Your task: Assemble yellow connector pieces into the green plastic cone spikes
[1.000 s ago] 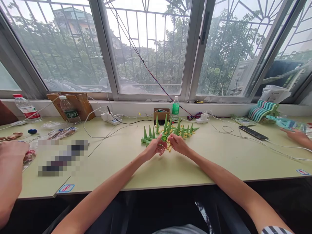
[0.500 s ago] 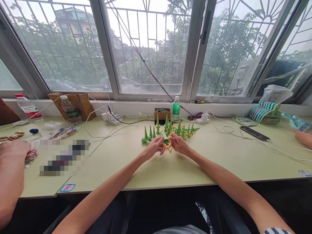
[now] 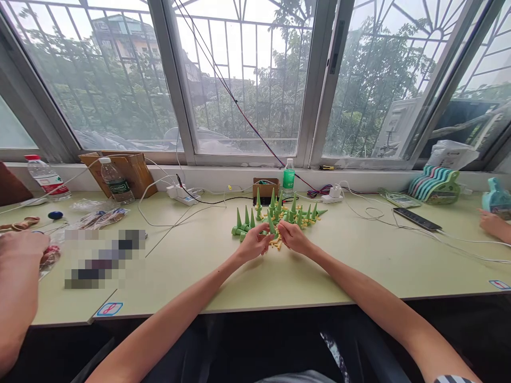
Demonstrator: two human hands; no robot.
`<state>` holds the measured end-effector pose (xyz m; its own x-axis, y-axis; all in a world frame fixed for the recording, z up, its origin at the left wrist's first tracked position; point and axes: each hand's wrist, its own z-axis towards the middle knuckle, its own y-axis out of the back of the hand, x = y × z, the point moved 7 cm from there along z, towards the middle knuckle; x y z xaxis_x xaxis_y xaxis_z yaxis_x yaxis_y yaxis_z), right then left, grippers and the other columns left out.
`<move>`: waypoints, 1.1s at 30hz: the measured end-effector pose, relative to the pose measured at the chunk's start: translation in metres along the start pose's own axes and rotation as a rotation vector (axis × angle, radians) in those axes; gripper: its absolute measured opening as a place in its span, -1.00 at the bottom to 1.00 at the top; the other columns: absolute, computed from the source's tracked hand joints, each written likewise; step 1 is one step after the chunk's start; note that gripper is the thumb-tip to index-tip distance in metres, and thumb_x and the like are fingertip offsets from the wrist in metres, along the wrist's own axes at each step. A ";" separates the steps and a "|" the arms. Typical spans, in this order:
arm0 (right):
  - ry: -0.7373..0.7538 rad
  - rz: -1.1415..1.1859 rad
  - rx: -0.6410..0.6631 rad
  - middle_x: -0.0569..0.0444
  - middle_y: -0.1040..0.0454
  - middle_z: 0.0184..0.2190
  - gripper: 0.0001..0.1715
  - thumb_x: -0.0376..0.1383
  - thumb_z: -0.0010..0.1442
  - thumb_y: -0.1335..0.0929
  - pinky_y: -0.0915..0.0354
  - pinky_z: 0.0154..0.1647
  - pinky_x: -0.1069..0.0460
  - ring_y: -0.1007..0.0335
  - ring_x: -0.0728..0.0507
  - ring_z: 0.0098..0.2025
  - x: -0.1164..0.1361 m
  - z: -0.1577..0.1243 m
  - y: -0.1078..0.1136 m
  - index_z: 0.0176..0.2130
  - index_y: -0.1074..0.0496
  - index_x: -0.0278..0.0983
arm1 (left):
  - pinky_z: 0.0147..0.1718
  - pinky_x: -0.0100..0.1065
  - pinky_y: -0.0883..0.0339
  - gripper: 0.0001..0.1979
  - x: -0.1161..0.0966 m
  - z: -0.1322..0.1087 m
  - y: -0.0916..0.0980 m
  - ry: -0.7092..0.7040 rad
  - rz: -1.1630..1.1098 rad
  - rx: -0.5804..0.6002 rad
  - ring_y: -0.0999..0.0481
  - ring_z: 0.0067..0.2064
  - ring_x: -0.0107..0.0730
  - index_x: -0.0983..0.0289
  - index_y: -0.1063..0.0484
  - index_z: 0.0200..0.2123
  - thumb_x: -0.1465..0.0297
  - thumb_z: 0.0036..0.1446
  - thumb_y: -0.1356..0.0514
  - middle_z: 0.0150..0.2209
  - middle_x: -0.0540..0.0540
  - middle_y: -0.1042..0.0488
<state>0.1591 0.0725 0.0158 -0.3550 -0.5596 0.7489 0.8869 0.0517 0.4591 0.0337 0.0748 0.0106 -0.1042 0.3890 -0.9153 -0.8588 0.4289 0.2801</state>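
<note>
My left hand (image 3: pixel 255 242) is closed around a green plastic cone spike (image 3: pixel 271 225), which points up between the two hands. Close beside it on the right, my right hand (image 3: pixel 294 238) has its fingers pinched together; whatever is in them is hidden. Behind both hands stand several more green cone spikes (image 3: pixel 294 205), some upright, others lying on their sides. Small yellow plastic pieces (image 3: pixel 277 244) are scattered among the spikes and just below my fingers.
A small cardboard box (image 3: pixel 266 187) and a green-labelled bottle (image 3: pixel 288 175) stand behind the spikes. White cables and a black phone (image 3: pixel 417 218) lie to the right. Other people's hands work at the far left (image 3: pixel 22 255) and far right (image 3: pixel 495 224).
The held spike has turned from tilted, its wide end towards me, to pointing up. My right hand has closed in slightly. At far right, the other person's hand has lifted a blue-green item upright.
</note>
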 end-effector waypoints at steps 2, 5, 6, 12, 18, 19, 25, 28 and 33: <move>-0.007 -0.011 -0.002 0.25 -0.10 -0.74 -0.46 0.08 0.32 -0.10 -0.01 -0.62 0.09 0.00 0.03 -0.69 0.000 0.000 0.000 -0.52 -0.09 -0.21 | -0.73 -0.50 -0.12 -0.67 0.000 -0.001 0.000 -0.015 0.058 0.001 -0.29 -0.66 -0.54 0.25 -0.25 -0.27 0.11 0.12 -0.17 -0.61 -0.12 -0.22; -0.020 -0.018 -0.005 0.24 -0.11 -0.75 -0.44 0.07 0.33 -0.09 -0.01 -0.61 0.09 -0.01 0.03 -0.69 0.001 0.000 0.001 -0.53 -0.10 -0.22 | -0.72 -0.51 -0.13 -0.70 -0.005 -0.003 0.001 -0.051 0.104 -0.023 -0.26 -0.65 -0.56 0.26 -0.25 -0.28 0.14 0.13 -0.16 -0.62 -0.12 -0.21; -0.022 -0.018 -0.005 0.24 -0.11 -0.75 -0.44 0.07 0.33 -0.09 -0.01 -0.61 0.09 -0.01 0.03 -0.69 0.001 0.001 0.001 -0.54 -0.11 -0.22 | -0.71 -0.51 -0.13 -0.70 -0.007 -0.003 0.001 -0.066 0.112 -0.034 -0.26 -0.65 -0.57 0.26 -0.24 -0.29 0.15 0.13 -0.16 -0.60 -0.12 -0.21; -0.004 -0.023 -0.012 0.24 -0.12 -0.75 -0.46 0.06 0.33 -0.10 0.00 -0.61 0.09 -0.02 0.03 -0.69 0.000 0.001 0.000 -0.52 -0.11 -0.22 | -0.71 -0.51 -0.18 -0.73 -0.010 -0.002 0.001 -0.106 0.143 -0.067 -0.29 -0.60 -0.58 0.27 -0.25 -0.30 0.17 0.15 -0.14 -0.48 -0.06 -0.21; 0.011 -0.036 -0.010 0.24 -0.11 -0.75 -0.47 0.05 0.34 -0.09 0.02 -0.62 0.09 0.00 0.03 -0.70 -0.001 0.001 -0.002 -0.51 -0.09 -0.21 | -0.68 -0.49 -0.26 -0.75 -0.007 0.000 0.003 -0.139 0.182 -0.088 -0.30 -0.57 -0.63 0.28 -0.33 -0.25 0.19 0.17 -0.11 -0.30 0.02 -0.21; 0.011 -0.037 -0.008 0.24 -0.11 -0.75 -0.46 0.05 0.34 -0.09 0.02 -0.61 0.09 0.00 0.03 -0.70 -0.001 0.001 -0.003 -0.52 -0.09 -0.21 | -0.67 -0.49 -0.28 -0.75 -0.007 0.000 0.003 -0.144 0.186 -0.091 -0.30 -0.57 -0.63 0.28 -0.33 -0.24 0.21 0.18 -0.11 -0.30 0.02 -0.22; 0.015 -0.044 -0.005 0.22 -0.14 -0.73 -0.45 0.06 0.34 -0.09 0.00 -0.60 0.09 -0.03 0.03 -0.68 0.002 0.000 -0.004 -0.52 -0.11 -0.22 | -0.63 -0.47 -0.32 -0.76 -0.006 0.001 0.005 -0.161 0.206 -0.100 -0.35 -0.56 -0.61 0.27 -0.36 -0.18 0.23 0.20 -0.09 -0.28 0.04 -0.27; 0.019 -0.046 -0.001 0.23 -0.13 -0.73 -0.45 0.06 0.34 -0.09 0.00 -0.60 0.09 -0.03 0.03 -0.68 0.001 0.001 -0.004 -0.52 -0.11 -0.22 | -0.64 -0.47 -0.31 -0.77 -0.006 0.001 0.005 -0.165 0.221 -0.102 -0.36 -0.56 -0.61 0.27 -0.37 -0.16 0.25 0.21 -0.09 -0.26 0.05 -0.29; 0.024 -0.057 0.000 0.23 -0.13 -0.73 -0.46 0.06 0.33 -0.10 0.00 -0.59 0.09 -0.03 0.03 -0.67 0.000 0.001 -0.003 -0.52 -0.12 -0.23 | -0.64 -0.48 -0.30 -0.78 -0.007 0.000 0.005 -0.166 0.222 -0.106 -0.36 -0.56 -0.61 0.26 -0.37 -0.16 0.26 0.21 -0.10 -0.23 0.07 -0.35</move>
<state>0.1561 0.0732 0.0146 -0.3975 -0.5812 0.7101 0.8656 0.0193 0.5004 0.0300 0.0748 0.0181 -0.2197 0.5960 -0.7724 -0.8728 0.2337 0.4285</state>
